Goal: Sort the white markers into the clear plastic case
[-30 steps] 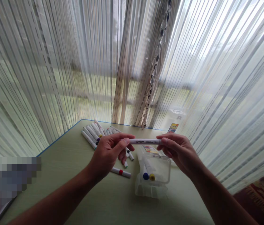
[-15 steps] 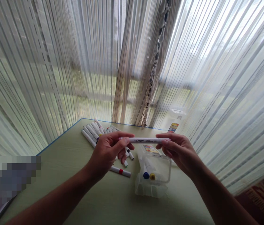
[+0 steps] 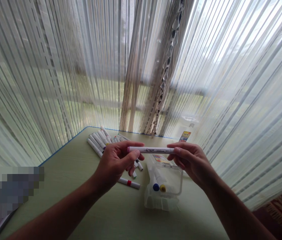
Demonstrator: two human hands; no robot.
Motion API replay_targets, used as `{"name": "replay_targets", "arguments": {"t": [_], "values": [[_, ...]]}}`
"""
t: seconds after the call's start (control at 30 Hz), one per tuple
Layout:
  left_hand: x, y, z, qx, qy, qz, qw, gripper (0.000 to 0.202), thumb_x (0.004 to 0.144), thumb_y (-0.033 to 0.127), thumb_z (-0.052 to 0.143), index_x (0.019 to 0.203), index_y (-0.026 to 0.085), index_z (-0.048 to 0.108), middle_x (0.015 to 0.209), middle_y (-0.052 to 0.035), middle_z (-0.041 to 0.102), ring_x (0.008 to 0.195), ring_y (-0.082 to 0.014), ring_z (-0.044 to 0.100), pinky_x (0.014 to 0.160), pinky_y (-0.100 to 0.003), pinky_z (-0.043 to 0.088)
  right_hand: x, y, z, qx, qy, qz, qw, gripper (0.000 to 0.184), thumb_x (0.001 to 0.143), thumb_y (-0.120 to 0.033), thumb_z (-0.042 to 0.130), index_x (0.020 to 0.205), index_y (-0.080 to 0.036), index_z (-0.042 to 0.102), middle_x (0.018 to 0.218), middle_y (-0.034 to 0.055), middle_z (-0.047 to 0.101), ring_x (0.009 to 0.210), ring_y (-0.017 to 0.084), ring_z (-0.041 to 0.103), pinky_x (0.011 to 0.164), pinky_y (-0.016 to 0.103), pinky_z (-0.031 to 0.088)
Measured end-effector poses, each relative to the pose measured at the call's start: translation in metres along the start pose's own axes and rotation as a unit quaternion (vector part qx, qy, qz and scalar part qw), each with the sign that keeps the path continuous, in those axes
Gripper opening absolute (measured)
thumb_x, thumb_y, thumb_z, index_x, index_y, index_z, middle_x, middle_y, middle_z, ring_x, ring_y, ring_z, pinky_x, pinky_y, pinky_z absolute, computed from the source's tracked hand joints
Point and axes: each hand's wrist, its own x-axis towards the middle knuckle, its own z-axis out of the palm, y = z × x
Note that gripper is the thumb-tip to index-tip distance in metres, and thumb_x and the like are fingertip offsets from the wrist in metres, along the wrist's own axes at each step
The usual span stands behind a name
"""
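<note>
A white marker (image 3: 153,150) with dark print on its barrel and a pink left end is held level above the table. My left hand (image 3: 119,158) pinches it near the pink end, thumb in front and fingers behind. My right hand (image 3: 189,156) grips the other end between thumb and fingers, covering the tip. Just below the marker stands a clear plastic box (image 3: 163,203), in which a marker with a blue end (image 3: 156,187) and one with a yellow end (image 3: 162,188) lie.
Several white markers (image 3: 97,141) lie in a loose pile behind my left hand. A marker with a red band (image 3: 129,183) lies nearer, left of the box. Striped string curtains (image 3: 100,73) hang past the blue far edge of the pale green table (image 3: 68,173).
My left thumb has slid lower on the marker, so its pink end now shows. My right hand has barely moved; the box and the other markers are where they were.
</note>
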Motion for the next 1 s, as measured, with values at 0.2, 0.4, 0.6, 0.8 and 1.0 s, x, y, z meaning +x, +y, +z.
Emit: {"name": "replay_targets", "arguments": {"t": [0.2, 0.4, 0.6, 0.8, 1.0], "values": [[0.0018, -0.0010, 0.0001, 0.032, 0.013, -0.008, 0.999, 0.030, 0.079, 0.030, 0.078, 0.100, 0.008, 0.074, 0.070, -0.0044, 0.072, 0.043, -0.0066, 0.051, 0.039, -0.019, 0.047, -0.0003, 0.0038, -0.0019, -0.019, -0.005, 0.000, 1.000, 0.021, 0.070, -0.034, 0.087, 0.083, -0.017, 0.083, 0.059, 0.0074, 0.073, 0.040, 0.007, 0.043, 0.039, 0.021, 0.028], [0.0029, -0.0053, -0.0008, 0.057, 0.016, -0.008, 0.998, 0.029, 0.078, 0.032, 0.080, 0.096, 0.010, 0.073, 0.064, -0.0011, 0.069, 0.041, -0.0060, 0.051, 0.037, -0.017, 0.045, -0.0007, 0.0027, 0.0001, -0.048, 0.019, 0.022, 0.998, 0.030, 0.058, -0.033, 0.094, 0.080, -0.017, 0.082, 0.057, 0.0055, 0.071, 0.043, 0.009, 0.050, 0.040, 0.020, 0.033], [0.0016, -0.0036, 0.0011, 0.067, 0.015, -0.008, 0.998, 0.027, 0.080, 0.034, 0.079, 0.094, 0.011, 0.073, 0.065, -0.0021, 0.070, 0.041, -0.0066, 0.050, 0.038, -0.018, 0.046, -0.0011, 0.0042, -0.0004, -0.073, 0.016, 0.011, 0.997, 0.028, 0.063, -0.035, 0.092, 0.081, -0.016, 0.081, 0.055, 0.0043, 0.069, 0.043, 0.009, 0.048, 0.041, 0.021, 0.033], [0.0006, -0.0027, 0.0032, 0.062, 0.010, -0.013, 0.998, 0.025, 0.083, 0.033, 0.074, 0.093, 0.010, 0.073, 0.066, -0.0033, 0.070, 0.041, -0.0065, 0.048, 0.038, -0.019, 0.045, -0.0004, 0.0055, -0.0007, -0.047, 0.005, -0.004, 0.999, 0.022, 0.073, -0.037, 0.085, 0.072, -0.016, 0.079, 0.053, 0.0052, 0.068, 0.041, 0.008, 0.043, 0.039, 0.022, 0.029], [0.0015, -0.0022, 0.0032, 0.031, 0.013, -0.013, 0.999, 0.027, 0.083, 0.032, 0.074, 0.098, 0.009, 0.072, 0.072, -0.0052, 0.072, 0.040, -0.0058, 0.047, 0.037, -0.020, 0.046, 0.0004, 0.0035, -0.0004, -0.027, 0.014, -0.007, 1.000, 0.023, 0.068, -0.033, 0.088, 0.084, -0.017, 0.082, 0.058, 0.0060, 0.071, 0.040, 0.008, 0.043, 0.038, 0.022, 0.030]]}}
